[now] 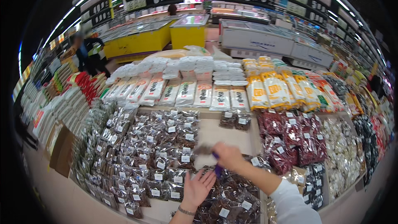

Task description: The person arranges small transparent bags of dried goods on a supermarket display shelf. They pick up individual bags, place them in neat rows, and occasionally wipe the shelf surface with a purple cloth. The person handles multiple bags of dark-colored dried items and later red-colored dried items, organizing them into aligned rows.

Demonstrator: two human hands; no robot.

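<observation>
My right hand (pixel 228 155) is closed around a purple-handled tool (pixel 218 171), whose grey-brown end (pixel 203 150) is blurred and may be bristles. It hovers over a beige shelf board (pixel 227 133) between rows of packets. Lower down, my left hand (pixel 200 188) is palm up with its fingers apart, holding nothing; a bracelet circles that wrist. Clear bags of dark brown dried food (pixel 233 196) with white labels lie under and beside both hands. More dark dried-food packets (pixel 158 155) fill the rows to the left. Two similar packets (pixel 235 120) sit at the board's far end.
Dark red packets (pixel 292 137) and pale packets (pixel 342 149) are stacked at right. White bags (pixel 186 93) and yellow-and-white bags (pixel 267 90) stand behind. Farther back are yellow chest freezers (pixel 189 34) and white ones (pixel 258 40). A person (pixel 88 53) is at left.
</observation>
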